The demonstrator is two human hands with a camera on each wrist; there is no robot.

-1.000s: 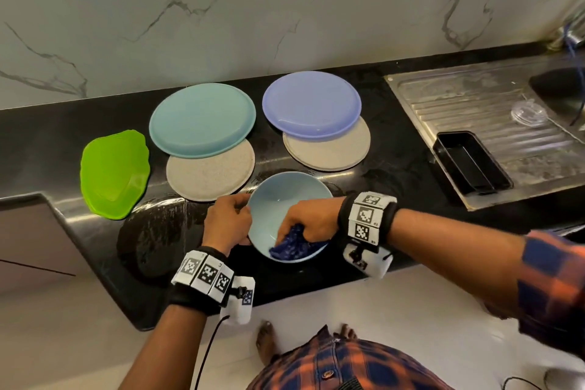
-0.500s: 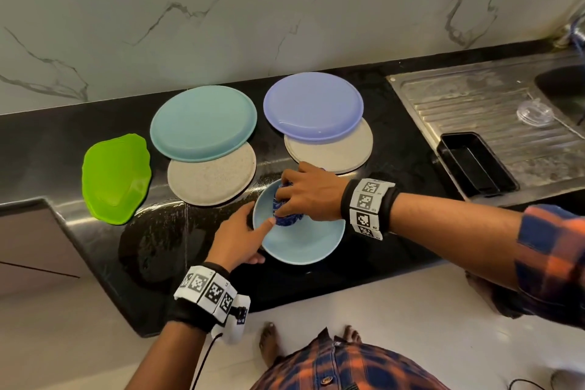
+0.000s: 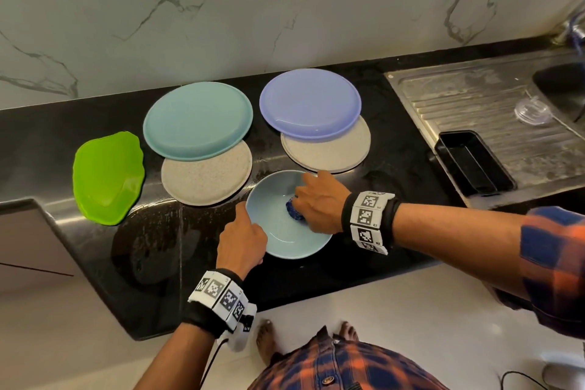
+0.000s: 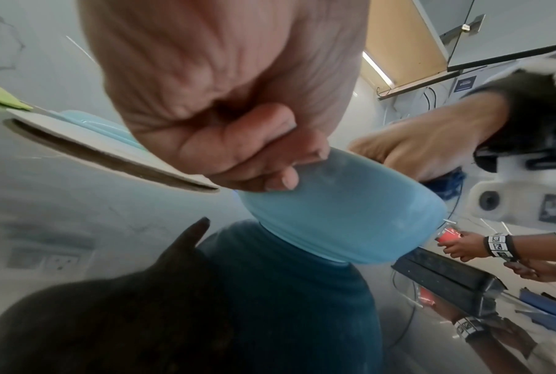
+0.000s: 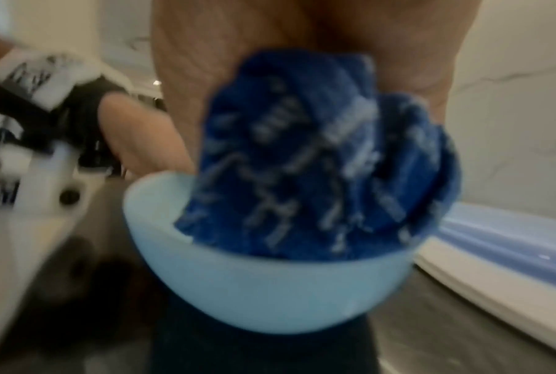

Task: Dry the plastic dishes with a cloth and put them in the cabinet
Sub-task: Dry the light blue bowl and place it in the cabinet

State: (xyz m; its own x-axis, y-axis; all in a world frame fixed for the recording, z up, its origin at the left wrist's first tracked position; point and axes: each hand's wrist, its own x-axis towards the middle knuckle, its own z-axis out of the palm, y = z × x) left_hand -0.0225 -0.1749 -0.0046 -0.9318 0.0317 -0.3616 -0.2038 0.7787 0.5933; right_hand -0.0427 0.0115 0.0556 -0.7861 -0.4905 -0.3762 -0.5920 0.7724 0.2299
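Black stone makes the tabletop (image 3: pixel 395 174) in the head view, where a pale blue bowl (image 3: pixel 281 231) stands near the front edge. The left hand (image 3: pixel 242 241) grips the bowl's near-left rim. The right hand (image 3: pixel 323 203) reaches into the bowl, its fingers closed round a bunched blue cloth (image 3: pixel 293 210) pressed on the inner wall. Behind the bowl, a teal plate (image 3: pixel 198 119) overlaps a beige plate (image 3: pixel 207 176), and a lilac plate (image 3: pixel 310 103) overlaps a second beige plate (image 3: pixel 329 150). A green dish (image 3: pixel 107 177) lies at the far left. To the right, a black tray (image 3: pixel 473 163) sits on the steel drainboard (image 3: pixel 474 98).

From the left wrist, the left hand (image 4: pixel 231 106) shows its fingers (image 4: pixel 270 177) curled over the bowl's (image 4: pixel 327 215) rim, pinching it. The right hand (image 4: pixel 430 146) and a bit of cloth (image 4: pixel 452 184) appear beyond the bowl.

From the right wrist, blurred, the cloth (image 5: pixel 318 164) fills the bowl (image 5: pixel 263 288), clutched from above by the right hand (image 5: pixel 187 70). The lilac plate (image 5: pixel 500 243) lies at right.
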